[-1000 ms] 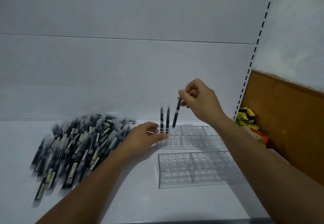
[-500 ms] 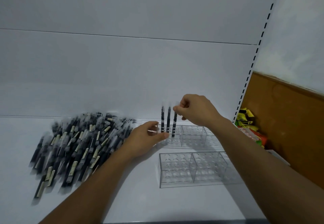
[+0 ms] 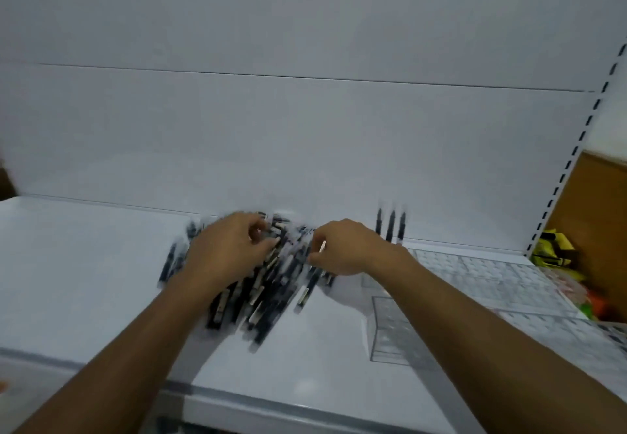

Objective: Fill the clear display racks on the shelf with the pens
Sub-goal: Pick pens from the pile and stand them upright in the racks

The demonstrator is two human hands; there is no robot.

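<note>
**Both grips at the pile, racks nearly bare**

A white shelf (image 3: 84,281) against a plain white back panel (image 3: 305,128) fills my view, and the picture is smeared. My right grip (image 3: 346,250) is clenched at the pile's right edge, thumb and forefinger seemingly pinching one pen (image 3: 322,247) by its pale end. My left grip (image 3: 230,250) lies on top of the pile with fingers curled down among the barrels. Through the blur I cannot tell whether it is grasping any.

Under both grips the heap of dark pens (image 3: 271,298) lies loose on the shelf. To its right, three standing pens (image 3: 391,226) are upright at the left end of the rear rack (image 3: 475,267). The front rack (image 3: 390,332) looks to hold none. Yellow packets (image 3: 553,247) sit beyond the racks.

I judge this the fetching step, very early in the filling. The next move calls for lifting one pen free of its neighbours, turning it upright, and lowering it into the open cell just beside the three, without knocking them.
</note>
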